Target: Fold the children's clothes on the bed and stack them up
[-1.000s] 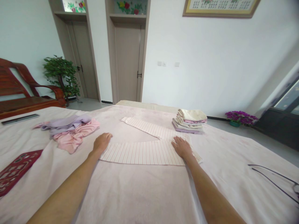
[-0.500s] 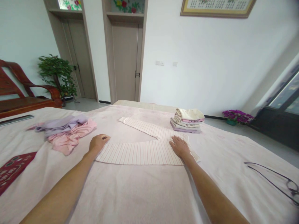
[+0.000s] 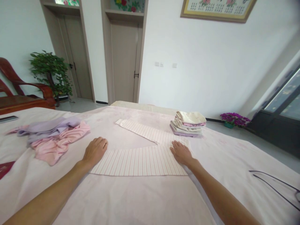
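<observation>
Striped trousers (image 3: 138, 161), cream with thin pinkish lines, lie spread sideways on the pale pink bedsheet (image 3: 131, 200), legs to the left and waist to the right. My left hand (image 3: 96, 150) rests palm down over the cuff of the nearer leg. Its fingers are slightly bent, with the tips partly hidden. Flat on the waist end lies my right hand (image 3: 181, 152), fingers stretched out. Just beyond it stands a stack of folded clothes (image 3: 187, 124) in cream, pink and lilac.
To the left is a crumpled heap of lilac and pink clothes (image 3: 55, 134). A dark flat device (image 3: 8, 119) and a red item (image 3: 6, 168) lie at the left edge. Eyeglasses (image 3: 276, 184) lie at right. A wooden bench (image 3: 25, 100) and potted plant (image 3: 50, 75) stand beyond.
The camera view has shifted slightly, so the trousers appear a little lower and nearer. Both hands stay at the same ends of the trousers; the left hand's fingers look a little flatter.
</observation>
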The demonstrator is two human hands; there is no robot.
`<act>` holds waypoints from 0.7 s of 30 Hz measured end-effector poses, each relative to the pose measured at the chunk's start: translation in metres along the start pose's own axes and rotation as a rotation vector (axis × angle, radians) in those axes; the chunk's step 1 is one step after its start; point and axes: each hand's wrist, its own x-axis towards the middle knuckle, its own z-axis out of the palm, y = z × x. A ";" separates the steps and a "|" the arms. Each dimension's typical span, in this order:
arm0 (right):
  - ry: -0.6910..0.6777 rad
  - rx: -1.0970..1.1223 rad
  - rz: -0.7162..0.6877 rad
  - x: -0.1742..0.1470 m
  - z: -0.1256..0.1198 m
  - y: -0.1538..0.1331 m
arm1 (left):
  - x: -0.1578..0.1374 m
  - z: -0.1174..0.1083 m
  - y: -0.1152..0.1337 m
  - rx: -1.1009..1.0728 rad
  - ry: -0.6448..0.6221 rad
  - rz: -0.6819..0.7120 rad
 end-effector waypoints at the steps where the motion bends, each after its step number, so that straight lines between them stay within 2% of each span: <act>1: -0.012 -0.004 -0.013 0.004 -0.006 -0.001 | 0.001 0.001 0.000 -0.027 -0.009 0.002; 4: -0.004 0.005 -0.031 0.023 -0.024 -0.009 | 0.003 0.004 -0.003 -0.127 -0.051 -0.043; 7: 0.025 0.038 -0.062 0.054 -0.032 -0.027 | 0.005 0.007 -0.006 -0.200 -0.082 -0.093; 15: 0.026 0.129 -0.092 0.142 -0.016 -0.090 | 0.006 0.012 -0.009 -0.243 -0.060 -0.074; 21: -0.003 0.105 -0.070 0.178 -0.012 -0.111 | 0.008 0.010 -0.007 -0.258 -0.050 -0.092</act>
